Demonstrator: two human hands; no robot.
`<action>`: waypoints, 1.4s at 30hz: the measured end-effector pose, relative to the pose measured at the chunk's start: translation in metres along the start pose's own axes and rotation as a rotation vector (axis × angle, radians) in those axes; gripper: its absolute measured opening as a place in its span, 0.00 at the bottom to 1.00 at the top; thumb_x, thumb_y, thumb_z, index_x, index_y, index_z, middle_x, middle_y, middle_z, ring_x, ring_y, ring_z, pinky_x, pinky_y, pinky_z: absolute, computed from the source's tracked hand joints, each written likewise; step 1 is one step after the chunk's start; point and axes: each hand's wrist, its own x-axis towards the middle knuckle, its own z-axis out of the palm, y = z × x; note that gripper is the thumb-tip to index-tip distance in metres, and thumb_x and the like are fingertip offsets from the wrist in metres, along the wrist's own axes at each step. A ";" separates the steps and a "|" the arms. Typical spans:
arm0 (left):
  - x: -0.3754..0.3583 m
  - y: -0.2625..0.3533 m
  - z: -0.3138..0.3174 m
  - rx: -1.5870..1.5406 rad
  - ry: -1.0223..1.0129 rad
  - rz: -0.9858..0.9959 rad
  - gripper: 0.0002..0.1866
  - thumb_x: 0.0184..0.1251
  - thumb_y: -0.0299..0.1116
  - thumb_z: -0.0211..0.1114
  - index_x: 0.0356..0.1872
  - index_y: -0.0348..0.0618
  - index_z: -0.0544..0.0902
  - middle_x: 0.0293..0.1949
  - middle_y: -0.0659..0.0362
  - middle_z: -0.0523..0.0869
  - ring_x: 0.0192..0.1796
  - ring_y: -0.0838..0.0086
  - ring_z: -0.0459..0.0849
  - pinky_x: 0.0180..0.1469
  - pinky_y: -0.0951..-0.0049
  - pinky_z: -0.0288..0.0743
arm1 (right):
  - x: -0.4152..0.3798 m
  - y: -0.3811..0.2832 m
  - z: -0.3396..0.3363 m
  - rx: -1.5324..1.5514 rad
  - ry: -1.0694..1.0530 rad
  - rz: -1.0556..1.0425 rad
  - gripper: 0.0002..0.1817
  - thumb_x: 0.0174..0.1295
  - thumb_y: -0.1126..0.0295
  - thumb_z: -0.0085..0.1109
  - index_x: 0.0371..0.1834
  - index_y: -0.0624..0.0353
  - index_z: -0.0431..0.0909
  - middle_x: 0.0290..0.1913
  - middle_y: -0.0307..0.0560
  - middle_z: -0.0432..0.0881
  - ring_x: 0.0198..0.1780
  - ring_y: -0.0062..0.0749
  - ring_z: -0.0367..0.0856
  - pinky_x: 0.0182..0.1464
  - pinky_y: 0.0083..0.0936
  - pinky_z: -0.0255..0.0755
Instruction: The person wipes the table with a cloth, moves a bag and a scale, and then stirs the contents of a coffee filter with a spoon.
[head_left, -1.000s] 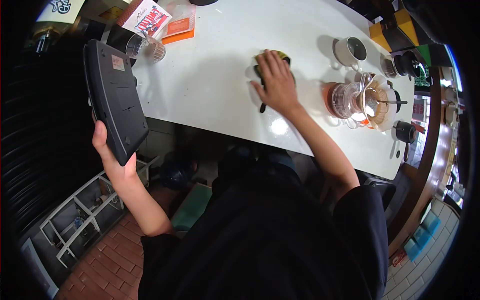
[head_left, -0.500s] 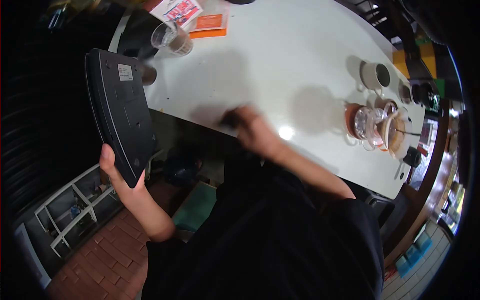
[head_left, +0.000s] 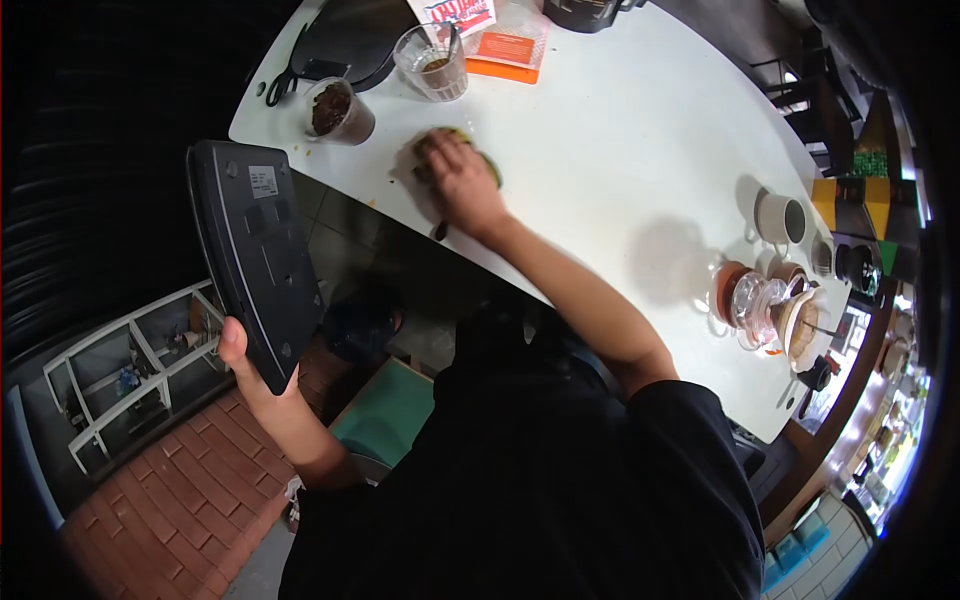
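My left hand [head_left: 262,392] grips the lower end of a flat black scale [head_left: 268,265], held up on edge off the table's left side. Its underside, with small round feet and a white label, faces me. My right hand [head_left: 466,190] presses down on a greenish cloth [head_left: 492,172] with a yellowish edge, on the white table [head_left: 590,130]; the hand covers most of the cloth. Near it stand a plastic cup of dark brown grounds [head_left: 335,108] and a ribbed glass [head_left: 435,65] with a spoon-like handle in it.
A glass coffee server [head_left: 755,300] with a filter cone [head_left: 800,330] stands at the right, beside a white mug [head_left: 780,218]. Orange-and-white packets [head_left: 505,50], scissors [head_left: 282,86] and a black tray-like surface [head_left: 345,45] lie at the far left. A green seat [head_left: 385,415] is below.
My right hand has moved up and left from the table's front edge onto the table, with the cloth under it. The view has shifted; my left hand still holds the scale.
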 end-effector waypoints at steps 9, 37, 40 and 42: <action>-0.023 0.007 -0.012 0.004 0.205 0.106 0.45 0.70 0.61 0.68 0.75 0.33 0.72 0.68 0.49 0.81 0.66 0.58 0.83 0.71 0.57 0.76 | -0.034 -0.118 -0.011 0.958 -0.338 0.222 0.23 0.68 0.72 0.61 0.65 0.70 0.77 0.50 0.73 0.86 0.54 0.59 0.89 0.58 0.46 0.82; 0.036 -0.087 0.153 0.425 -0.380 0.066 0.60 0.48 0.47 0.85 0.80 0.44 0.56 0.70 0.45 0.70 0.72 0.57 0.71 0.74 0.53 0.68 | -0.163 -0.031 -0.200 0.808 -0.326 0.583 0.13 0.74 0.74 0.57 0.57 0.66 0.81 0.44 0.57 0.89 0.50 0.44 0.89 0.57 0.36 0.78; 0.058 -0.137 0.199 0.384 -0.516 -0.120 0.59 0.48 0.49 0.85 0.79 0.46 0.59 0.68 0.45 0.71 0.70 0.60 0.73 0.72 0.57 0.70 | -0.190 -0.020 -0.228 0.761 -0.171 0.738 0.12 0.74 0.74 0.57 0.57 0.66 0.81 0.42 0.54 0.89 0.48 0.38 0.88 0.55 0.32 0.78; 0.072 -0.170 0.213 0.340 -0.563 -0.232 0.58 0.49 0.47 0.84 0.80 0.48 0.59 0.67 0.45 0.72 0.66 0.61 0.76 0.70 0.58 0.72 | -0.198 -0.021 -0.241 0.776 -0.089 0.822 0.12 0.75 0.73 0.57 0.56 0.65 0.81 0.42 0.51 0.89 0.46 0.30 0.86 0.53 0.28 0.77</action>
